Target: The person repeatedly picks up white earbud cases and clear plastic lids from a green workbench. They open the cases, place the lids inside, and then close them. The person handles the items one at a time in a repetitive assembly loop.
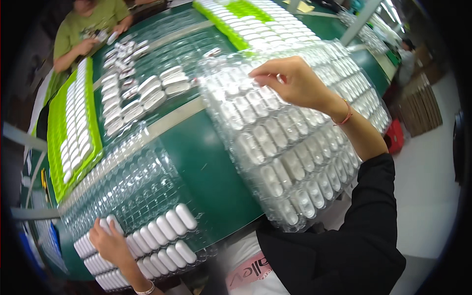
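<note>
My right hand [290, 81] reaches over a large clear plastic blister tray [285, 147] filled with white oblong parts; its fingertips pinch at the tray's far upper part, and whether a part sits between them is hidden. My left hand [110, 241] rests on a second clear tray [142, 187] at the lower left, fingers spread on a row of white oblong parts [162, 231] seated in its near rows. The far rows of that tray hold nothing.
A green tray [73, 132] of white parts lies at the left, another green tray [250, 22] at the back. Loose white parts [142, 91] sit on the green table [206, 162]. A person in a green shirt [88, 24] works at the far left corner. Cardboard stacks [420, 105] stand at the right.
</note>
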The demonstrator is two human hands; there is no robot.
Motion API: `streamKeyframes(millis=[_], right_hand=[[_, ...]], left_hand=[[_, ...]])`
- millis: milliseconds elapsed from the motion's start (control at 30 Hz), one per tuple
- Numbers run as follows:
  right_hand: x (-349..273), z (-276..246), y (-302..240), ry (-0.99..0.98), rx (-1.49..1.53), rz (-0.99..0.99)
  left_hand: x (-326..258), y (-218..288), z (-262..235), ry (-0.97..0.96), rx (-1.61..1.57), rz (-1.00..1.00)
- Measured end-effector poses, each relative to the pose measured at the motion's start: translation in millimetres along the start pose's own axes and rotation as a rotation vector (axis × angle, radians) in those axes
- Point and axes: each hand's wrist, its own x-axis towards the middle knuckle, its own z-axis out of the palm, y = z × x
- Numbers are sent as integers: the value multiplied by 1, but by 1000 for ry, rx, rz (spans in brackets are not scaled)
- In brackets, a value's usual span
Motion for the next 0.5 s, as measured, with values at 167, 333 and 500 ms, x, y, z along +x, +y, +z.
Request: streamKeyframes(millis=[167,333,500], right_hand=[[-72,-88,97,197,-410,446],[-122,-146,181,48,-765,823],[-131,-133,204,-84,-739,854]], left_hand=[[11,-40,18,-206,0,-148],[-6,12,-34,144,-322,-20],[-52,84,-81,78,-657,-12]])
